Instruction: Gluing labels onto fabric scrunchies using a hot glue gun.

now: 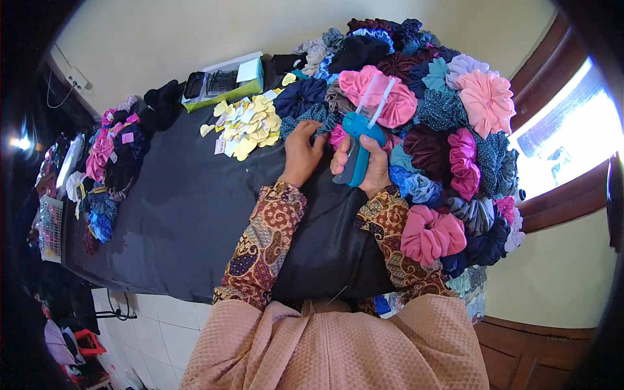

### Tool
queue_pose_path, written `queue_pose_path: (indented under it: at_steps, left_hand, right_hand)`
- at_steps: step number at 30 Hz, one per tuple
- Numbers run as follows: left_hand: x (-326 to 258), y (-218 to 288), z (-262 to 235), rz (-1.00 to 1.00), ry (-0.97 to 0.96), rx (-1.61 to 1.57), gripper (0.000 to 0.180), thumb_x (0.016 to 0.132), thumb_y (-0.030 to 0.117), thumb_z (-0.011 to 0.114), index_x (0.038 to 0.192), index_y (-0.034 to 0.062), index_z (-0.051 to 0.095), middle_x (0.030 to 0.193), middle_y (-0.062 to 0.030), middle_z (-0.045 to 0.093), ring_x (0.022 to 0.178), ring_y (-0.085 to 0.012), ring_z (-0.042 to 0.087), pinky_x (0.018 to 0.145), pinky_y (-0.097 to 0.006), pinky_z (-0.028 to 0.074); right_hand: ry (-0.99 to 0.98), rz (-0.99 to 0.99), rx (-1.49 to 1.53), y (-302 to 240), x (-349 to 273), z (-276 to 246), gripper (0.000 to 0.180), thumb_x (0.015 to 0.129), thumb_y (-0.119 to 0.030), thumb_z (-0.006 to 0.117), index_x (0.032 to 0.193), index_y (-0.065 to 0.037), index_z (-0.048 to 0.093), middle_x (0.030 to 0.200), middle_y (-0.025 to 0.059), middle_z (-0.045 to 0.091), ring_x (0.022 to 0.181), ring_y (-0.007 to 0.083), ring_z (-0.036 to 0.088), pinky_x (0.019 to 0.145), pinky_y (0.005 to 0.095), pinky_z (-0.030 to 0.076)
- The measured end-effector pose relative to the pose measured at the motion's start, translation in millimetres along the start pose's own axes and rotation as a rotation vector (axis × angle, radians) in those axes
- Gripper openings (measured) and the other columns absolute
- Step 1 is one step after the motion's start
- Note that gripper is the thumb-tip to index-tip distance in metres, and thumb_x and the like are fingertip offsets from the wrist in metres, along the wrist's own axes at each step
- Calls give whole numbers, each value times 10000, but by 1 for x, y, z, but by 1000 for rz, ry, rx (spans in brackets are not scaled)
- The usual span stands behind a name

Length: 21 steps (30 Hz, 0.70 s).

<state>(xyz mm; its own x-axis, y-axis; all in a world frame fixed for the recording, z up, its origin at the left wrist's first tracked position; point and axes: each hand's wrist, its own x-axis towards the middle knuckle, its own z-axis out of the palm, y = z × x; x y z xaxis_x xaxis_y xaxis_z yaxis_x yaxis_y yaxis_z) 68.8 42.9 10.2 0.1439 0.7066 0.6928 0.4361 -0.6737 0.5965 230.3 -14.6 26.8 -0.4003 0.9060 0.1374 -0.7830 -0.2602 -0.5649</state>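
My right hand [376, 166] is wrapped round the grip of a teal tagging gun [355, 170]. A comb of clear plastic fasteners [377, 97] stands up from the gun's top. Just left of it, my left hand [301, 153] has its bent fingers on a dark teal dotted scrunchie [300, 122] at the edge of the pile. Part of that scrunchie is hidden by the fingers. Beside the left hand lies a heap of pale yellow tags [252, 129], some heart-shaped. Behind the gun sits a large pink scrunchie [398, 104].
A big mound of scrunchies [442, 153] fills the right side of the black-covered table [175, 201]. An open green-and-white box [224, 81] with black items stands at the back. More tagged scrunchies [107, 162] lie at the left edge, next to a wire basket [50, 227].
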Motion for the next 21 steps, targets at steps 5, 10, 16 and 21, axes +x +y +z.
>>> queue_pose_path:
  at_steps: [5, 10, 16, 21]
  left_hand:
    - [5, 19, -29, -263, 59, -351, 212, 911, 146, 605, 1043, -17, 638, 974, -70, 660, 852, -136, 597, 763, -258, 462]
    - [12, 40, -75, -718, 167, -903, 214, 962, 190, 553, 1050, 6, 617, 919, 24, 619, 784, -25, 520, 705, -190, 424]
    - [-34, -5, -78, -504, 0, -199, 229, 877, 184, 636, 1008, -3, 655, 839, -43, 676, 755, -136, 617, 709, -265, 478]
    - [-39, -21, -81, -381, 206, 115, 197, 824, 135, 662, 979, 13, 663, 845, -100, 670, 761, -231, 619, 720, -329, 488]
  right_hand:
    - [-11, -18, -88, -2, -3, 1, 424, 829, -436, 596, 890, -17, 586, 735, 136, 605, 656, 288, 587, 666, 406, 480]
    - [-17, -24, -81, -3, -4, 4, 425, 829, -451, 588, 879, -30, 585, 724, 123, 598, 647, 277, 574, 656, 400, 459]
    - [-23, 12, -18, 0, 0, 3, 419, 825, -411, 602, 911, -1, 592, 745, 149, 612, 659, 308, 610, 665, 416, 506]
    - [13, 51, -125, 2, -1, 3, 437, 842, -437, 579, 917, -7, 593, 747, 142, 611, 676, 302, 604, 668, 415, 489]
